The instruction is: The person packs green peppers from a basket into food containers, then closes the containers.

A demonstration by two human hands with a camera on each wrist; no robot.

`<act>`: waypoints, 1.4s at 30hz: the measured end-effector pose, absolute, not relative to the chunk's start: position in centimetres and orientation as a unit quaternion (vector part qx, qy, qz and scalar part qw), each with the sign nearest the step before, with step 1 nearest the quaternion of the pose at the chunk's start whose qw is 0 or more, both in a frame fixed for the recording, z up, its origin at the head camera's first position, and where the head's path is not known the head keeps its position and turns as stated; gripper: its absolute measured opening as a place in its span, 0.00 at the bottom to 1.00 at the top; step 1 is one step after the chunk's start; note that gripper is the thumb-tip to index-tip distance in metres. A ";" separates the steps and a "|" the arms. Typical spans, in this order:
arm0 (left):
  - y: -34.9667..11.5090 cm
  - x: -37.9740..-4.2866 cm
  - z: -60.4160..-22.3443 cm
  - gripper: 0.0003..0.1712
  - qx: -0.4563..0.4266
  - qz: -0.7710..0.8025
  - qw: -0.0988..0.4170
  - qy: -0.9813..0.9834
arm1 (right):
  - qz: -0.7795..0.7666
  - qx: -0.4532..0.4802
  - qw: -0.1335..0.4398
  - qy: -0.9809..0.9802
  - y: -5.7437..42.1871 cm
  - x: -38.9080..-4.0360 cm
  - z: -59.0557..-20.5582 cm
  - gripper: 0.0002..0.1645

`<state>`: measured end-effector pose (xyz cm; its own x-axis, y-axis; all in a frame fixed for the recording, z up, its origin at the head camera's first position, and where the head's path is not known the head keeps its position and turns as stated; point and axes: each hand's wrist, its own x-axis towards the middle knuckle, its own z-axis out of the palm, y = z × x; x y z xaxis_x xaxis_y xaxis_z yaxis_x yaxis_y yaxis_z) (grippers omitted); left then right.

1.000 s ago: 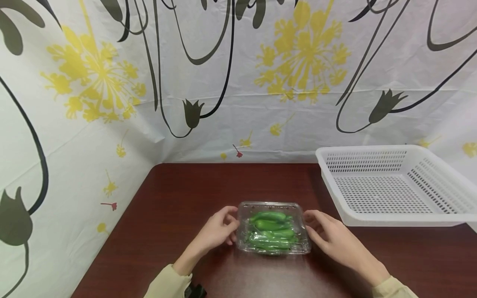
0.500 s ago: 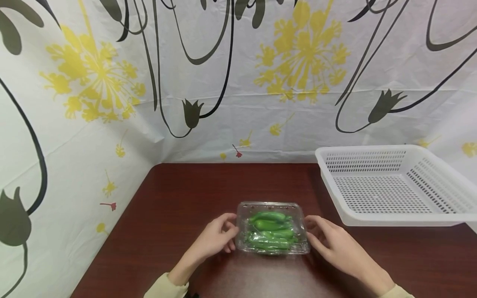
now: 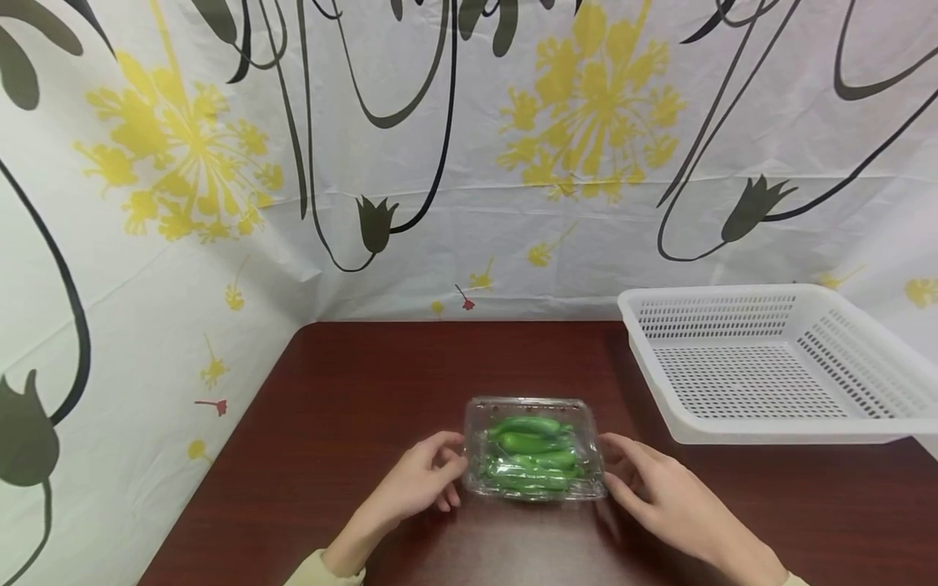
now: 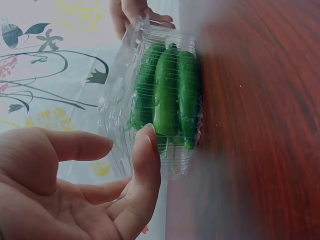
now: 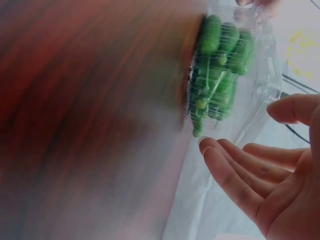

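Observation:
A clear plastic clamshell box (image 3: 476, 480) sits on the table with its lid down. Several long green vegetables (image 3: 535, 443), which look like peppers, lie inside it. Beside the box's left edge is my left hand (image 3: 418, 482), fingers loosely bent. The left wrist view puts its thumb and fingertips close to the lid rim and side wall; whether they touch I cannot tell. On the other side, my right hand (image 3: 670, 500) has its fingertips by the right edge. Those fingers (image 5: 240, 175) look extended and relaxed in the right wrist view, with the thumb apart from the lid.
A white perforated plastic basket (image 3: 681, 435) stands at the back right of the dark red-brown wooden table (image 3: 410, 366). Patterned white sheeting (image 3: 484, 228) hangs behind the table and along its left side.
Both hands have slid slightly down the box's sides toward the person. The clamshell box and its contents keep their place on the table.

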<state>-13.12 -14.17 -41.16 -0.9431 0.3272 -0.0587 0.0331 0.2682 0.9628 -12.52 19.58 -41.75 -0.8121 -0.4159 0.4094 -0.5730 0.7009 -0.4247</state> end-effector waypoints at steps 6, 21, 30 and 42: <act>-14.3 -12.8 -41.1 0.26 0.111 0.602 0.142 0.778 | 0.279 0.248 0.117 -0.920 19.6 -12.1 -41.7 0.21; -14.1 -12.3 -41.6 0.13 0.091 0.625 0.177 0.755 | 0.354 0.235 0.016 -0.905 19.1 -12.1 -41.6 0.05; -13.8 -12.1 -41.7 0.16 0.081 0.645 0.198 0.734 | 0.426 0.223 -0.044 -0.876 18.7 -11.9 -41.9 0.03; -13.4 -12.0 -42.1 0.15 0.072 0.654 0.224 0.719 | 0.541 0.199 -0.165 -0.801 18.5 -12.2 -42.4 0.13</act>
<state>-11.98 -13.37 -42.09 -0.8896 0.3956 -0.2284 -0.1897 0.1348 0.9725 -12.23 18.48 -42.36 -0.8667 -0.4964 -0.0495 -0.1397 0.3367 -0.9312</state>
